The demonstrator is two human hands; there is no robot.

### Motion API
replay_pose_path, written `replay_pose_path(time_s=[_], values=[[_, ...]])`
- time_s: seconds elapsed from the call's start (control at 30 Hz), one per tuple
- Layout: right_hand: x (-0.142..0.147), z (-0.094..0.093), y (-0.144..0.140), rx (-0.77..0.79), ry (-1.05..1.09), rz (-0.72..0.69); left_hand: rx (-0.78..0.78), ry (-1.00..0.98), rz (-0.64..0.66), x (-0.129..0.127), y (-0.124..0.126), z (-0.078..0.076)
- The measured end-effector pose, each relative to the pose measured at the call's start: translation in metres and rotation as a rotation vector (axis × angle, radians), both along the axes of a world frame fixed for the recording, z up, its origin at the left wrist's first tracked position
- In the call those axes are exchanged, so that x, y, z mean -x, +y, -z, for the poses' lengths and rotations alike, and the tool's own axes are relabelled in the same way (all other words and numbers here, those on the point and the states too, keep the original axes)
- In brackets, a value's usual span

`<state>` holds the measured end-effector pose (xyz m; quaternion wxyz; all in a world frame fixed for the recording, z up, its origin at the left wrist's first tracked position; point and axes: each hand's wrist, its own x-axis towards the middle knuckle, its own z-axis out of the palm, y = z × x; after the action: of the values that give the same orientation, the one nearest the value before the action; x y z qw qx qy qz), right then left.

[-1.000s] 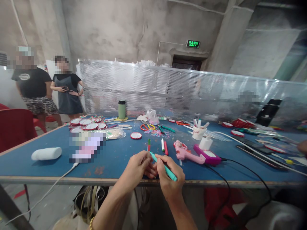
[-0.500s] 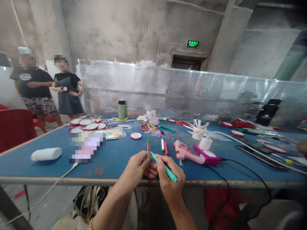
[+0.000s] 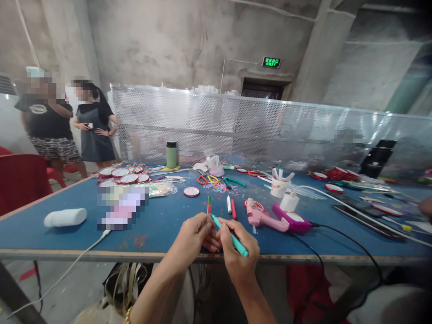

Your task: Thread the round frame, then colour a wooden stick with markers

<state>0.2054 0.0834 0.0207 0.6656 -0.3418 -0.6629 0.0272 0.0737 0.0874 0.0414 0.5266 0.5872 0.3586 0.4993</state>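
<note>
Pinched in my left hand (image 3: 197,231) is a thin flat stick (image 3: 209,206), held upright, green at its top and red below. My right hand (image 3: 240,245) grips a turquoise marker pen (image 3: 239,244) like a pencil, its tip at or very near the stick; whether they touch I cannot tell. Just beyond my hands lie a red marker (image 3: 233,209) and a white marker with green (image 3: 229,204). To their right a pink glue gun (image 3: 265,217) rests on the table.
A purple device (image 3: 297,220) with a black cable sits right of the glue gun. Farther back stand a white cup of pens (image 3: 280,186) and a green bottle (image 3: 171,155). At left are red-rimmed discs (image 3: 128,178), a white bottle (image 3: 65,217) and a phone on a cable. Two people stand beyond.
My hands, the stick and the turquoise marker have barely shifted. At far left, one person has raised a hand towards the head, and the other person's head has turned.
</note>
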Motion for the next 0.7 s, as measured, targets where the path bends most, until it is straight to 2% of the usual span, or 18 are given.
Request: replay_pose_path(time_s=[0.13, 0.3, 0.57, 0.7], values=[[-0.0016, 0.0011, 0.0016, 0.061, 0.062, -0.03, 0.019, -0.01, 0.0, -0.0004, 0.0005, 0.0008], [-0.0037, -0.0009, 0.0048, 0.176, 0.226, -0.17, 0.01, -0.007, -0.001, -0.0007, 0.0034, 0.0074], [-0.0042, -0.0027, 0.0061, 0.212, 0.334, -0.321, 0.023, 0.012, -0.006, -0.0009, 0.0043, 0.007], [-0.0028, -0.0041, 0.003, 0.222, 0.311, -0.321, 0.022, 0.016, -0.013, -0.0011, 0.0028, 0.0046]])
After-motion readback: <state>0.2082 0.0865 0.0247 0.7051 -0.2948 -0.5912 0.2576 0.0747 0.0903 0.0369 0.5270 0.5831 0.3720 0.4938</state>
